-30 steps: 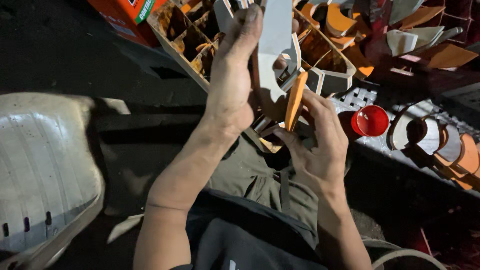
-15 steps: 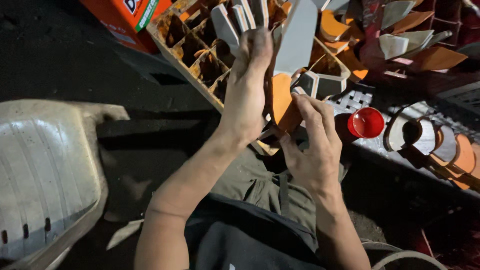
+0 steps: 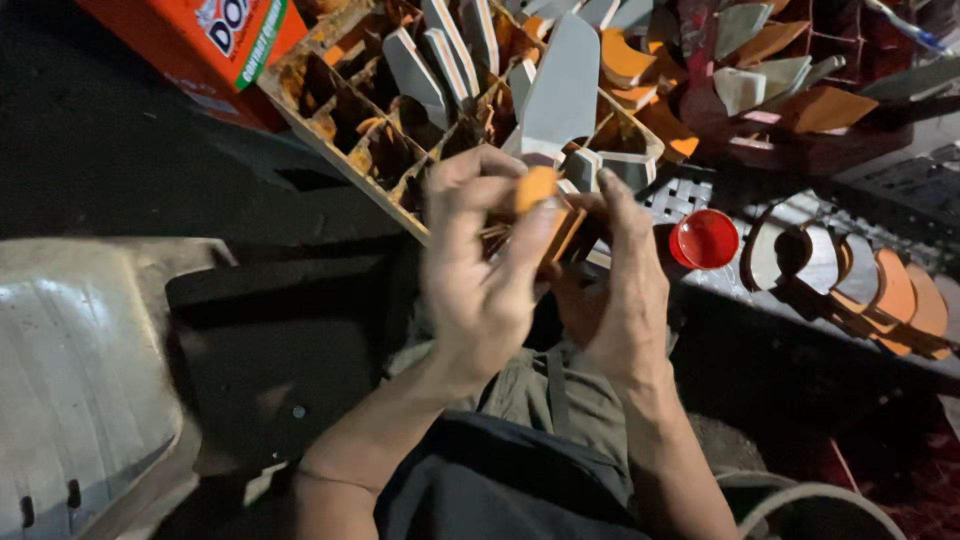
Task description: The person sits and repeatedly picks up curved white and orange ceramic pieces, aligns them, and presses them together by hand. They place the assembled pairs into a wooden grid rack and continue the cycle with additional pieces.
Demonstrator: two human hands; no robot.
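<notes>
My left hand (image 3: pixel 480 285) and my right hand (image 3: pixel 620 290) are together over my lap, both gripping a small orange piece (image 3: pixel 545 205) held between the fingers. Just beyond the hands stands a partitioned wooden box (image 3: pixel 345 120) with grey wedge-shaped pieces (image 3: pixel 560 90) and orange pieces (image 3: pixel 625 55) standing upright in its compartments. The lower part of the orange piece is hidden by my fingers.
A red round lid (image 3: pixel 705 240) lies right of my hands on a dark perforated surface. Curved grey and orange pieces (image 3: pixel 870 285) are lined up at the right. An orange carton (image 3: pixel 195 50) sits at the top left. A pale plastic seat (image 3: pixel 70 370) is at the left.
My left hand came down from the box compartments to my lap and joined the right hand on the orange piece. The tall grey piece it touched now stands in the box.
</notes>
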